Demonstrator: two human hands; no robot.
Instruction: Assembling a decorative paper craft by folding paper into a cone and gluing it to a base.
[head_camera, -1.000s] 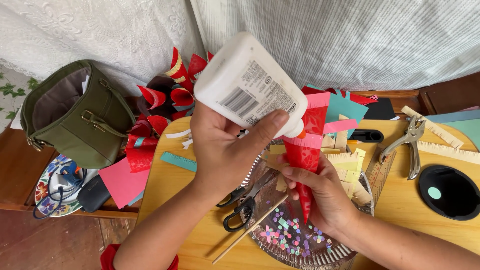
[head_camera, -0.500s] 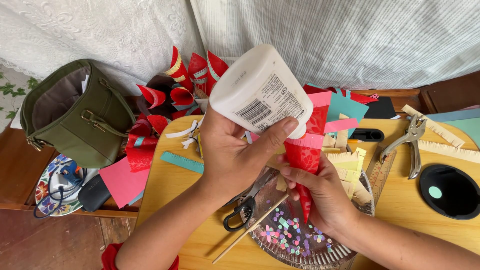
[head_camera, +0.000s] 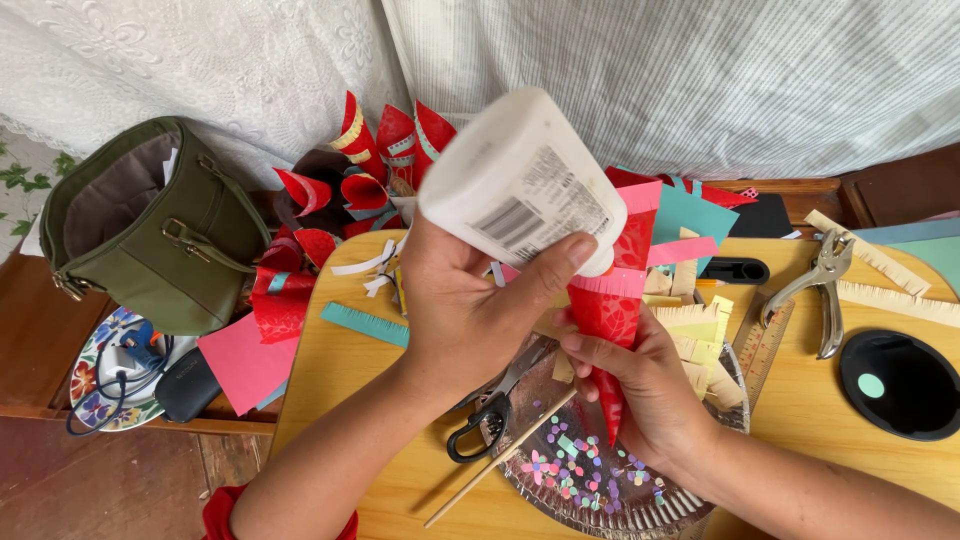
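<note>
My left hand (head_camera: 465, 310) grips a white glue bottle (head_camera: 515, 180) tipped nozzle-down to the right, its tip hidden against the top of a red paper cone (head_camera: 612, 300). My right hand (head_camera: 655, 390) holds that cone from below, its point aimed down over a foil plate (head_camera: 700, 480) holding coloured paper bits. Pink and red fringed strips wrap the cone's upper edge. Black-handled scissors (head_camera: 485, 425) and a thin wooden stick (head_camera: 500, 460) lie under my left wrist.
A green bag (head_camera: 150, 230) stands open at the left, red paper cones (head_camera: 370, 160) behind it. A metal hole punch (head_camera: 825, 285), a black round lid (head_camera: 900, 385), a ruler (head_camera: 765, 340) and paper strips lie on the wooden table (head_camera: 340, 380).
The glue bottle has moved slightly right and tilted further down toward the cone. My right hand keeps the cone in about the same place.
</note>
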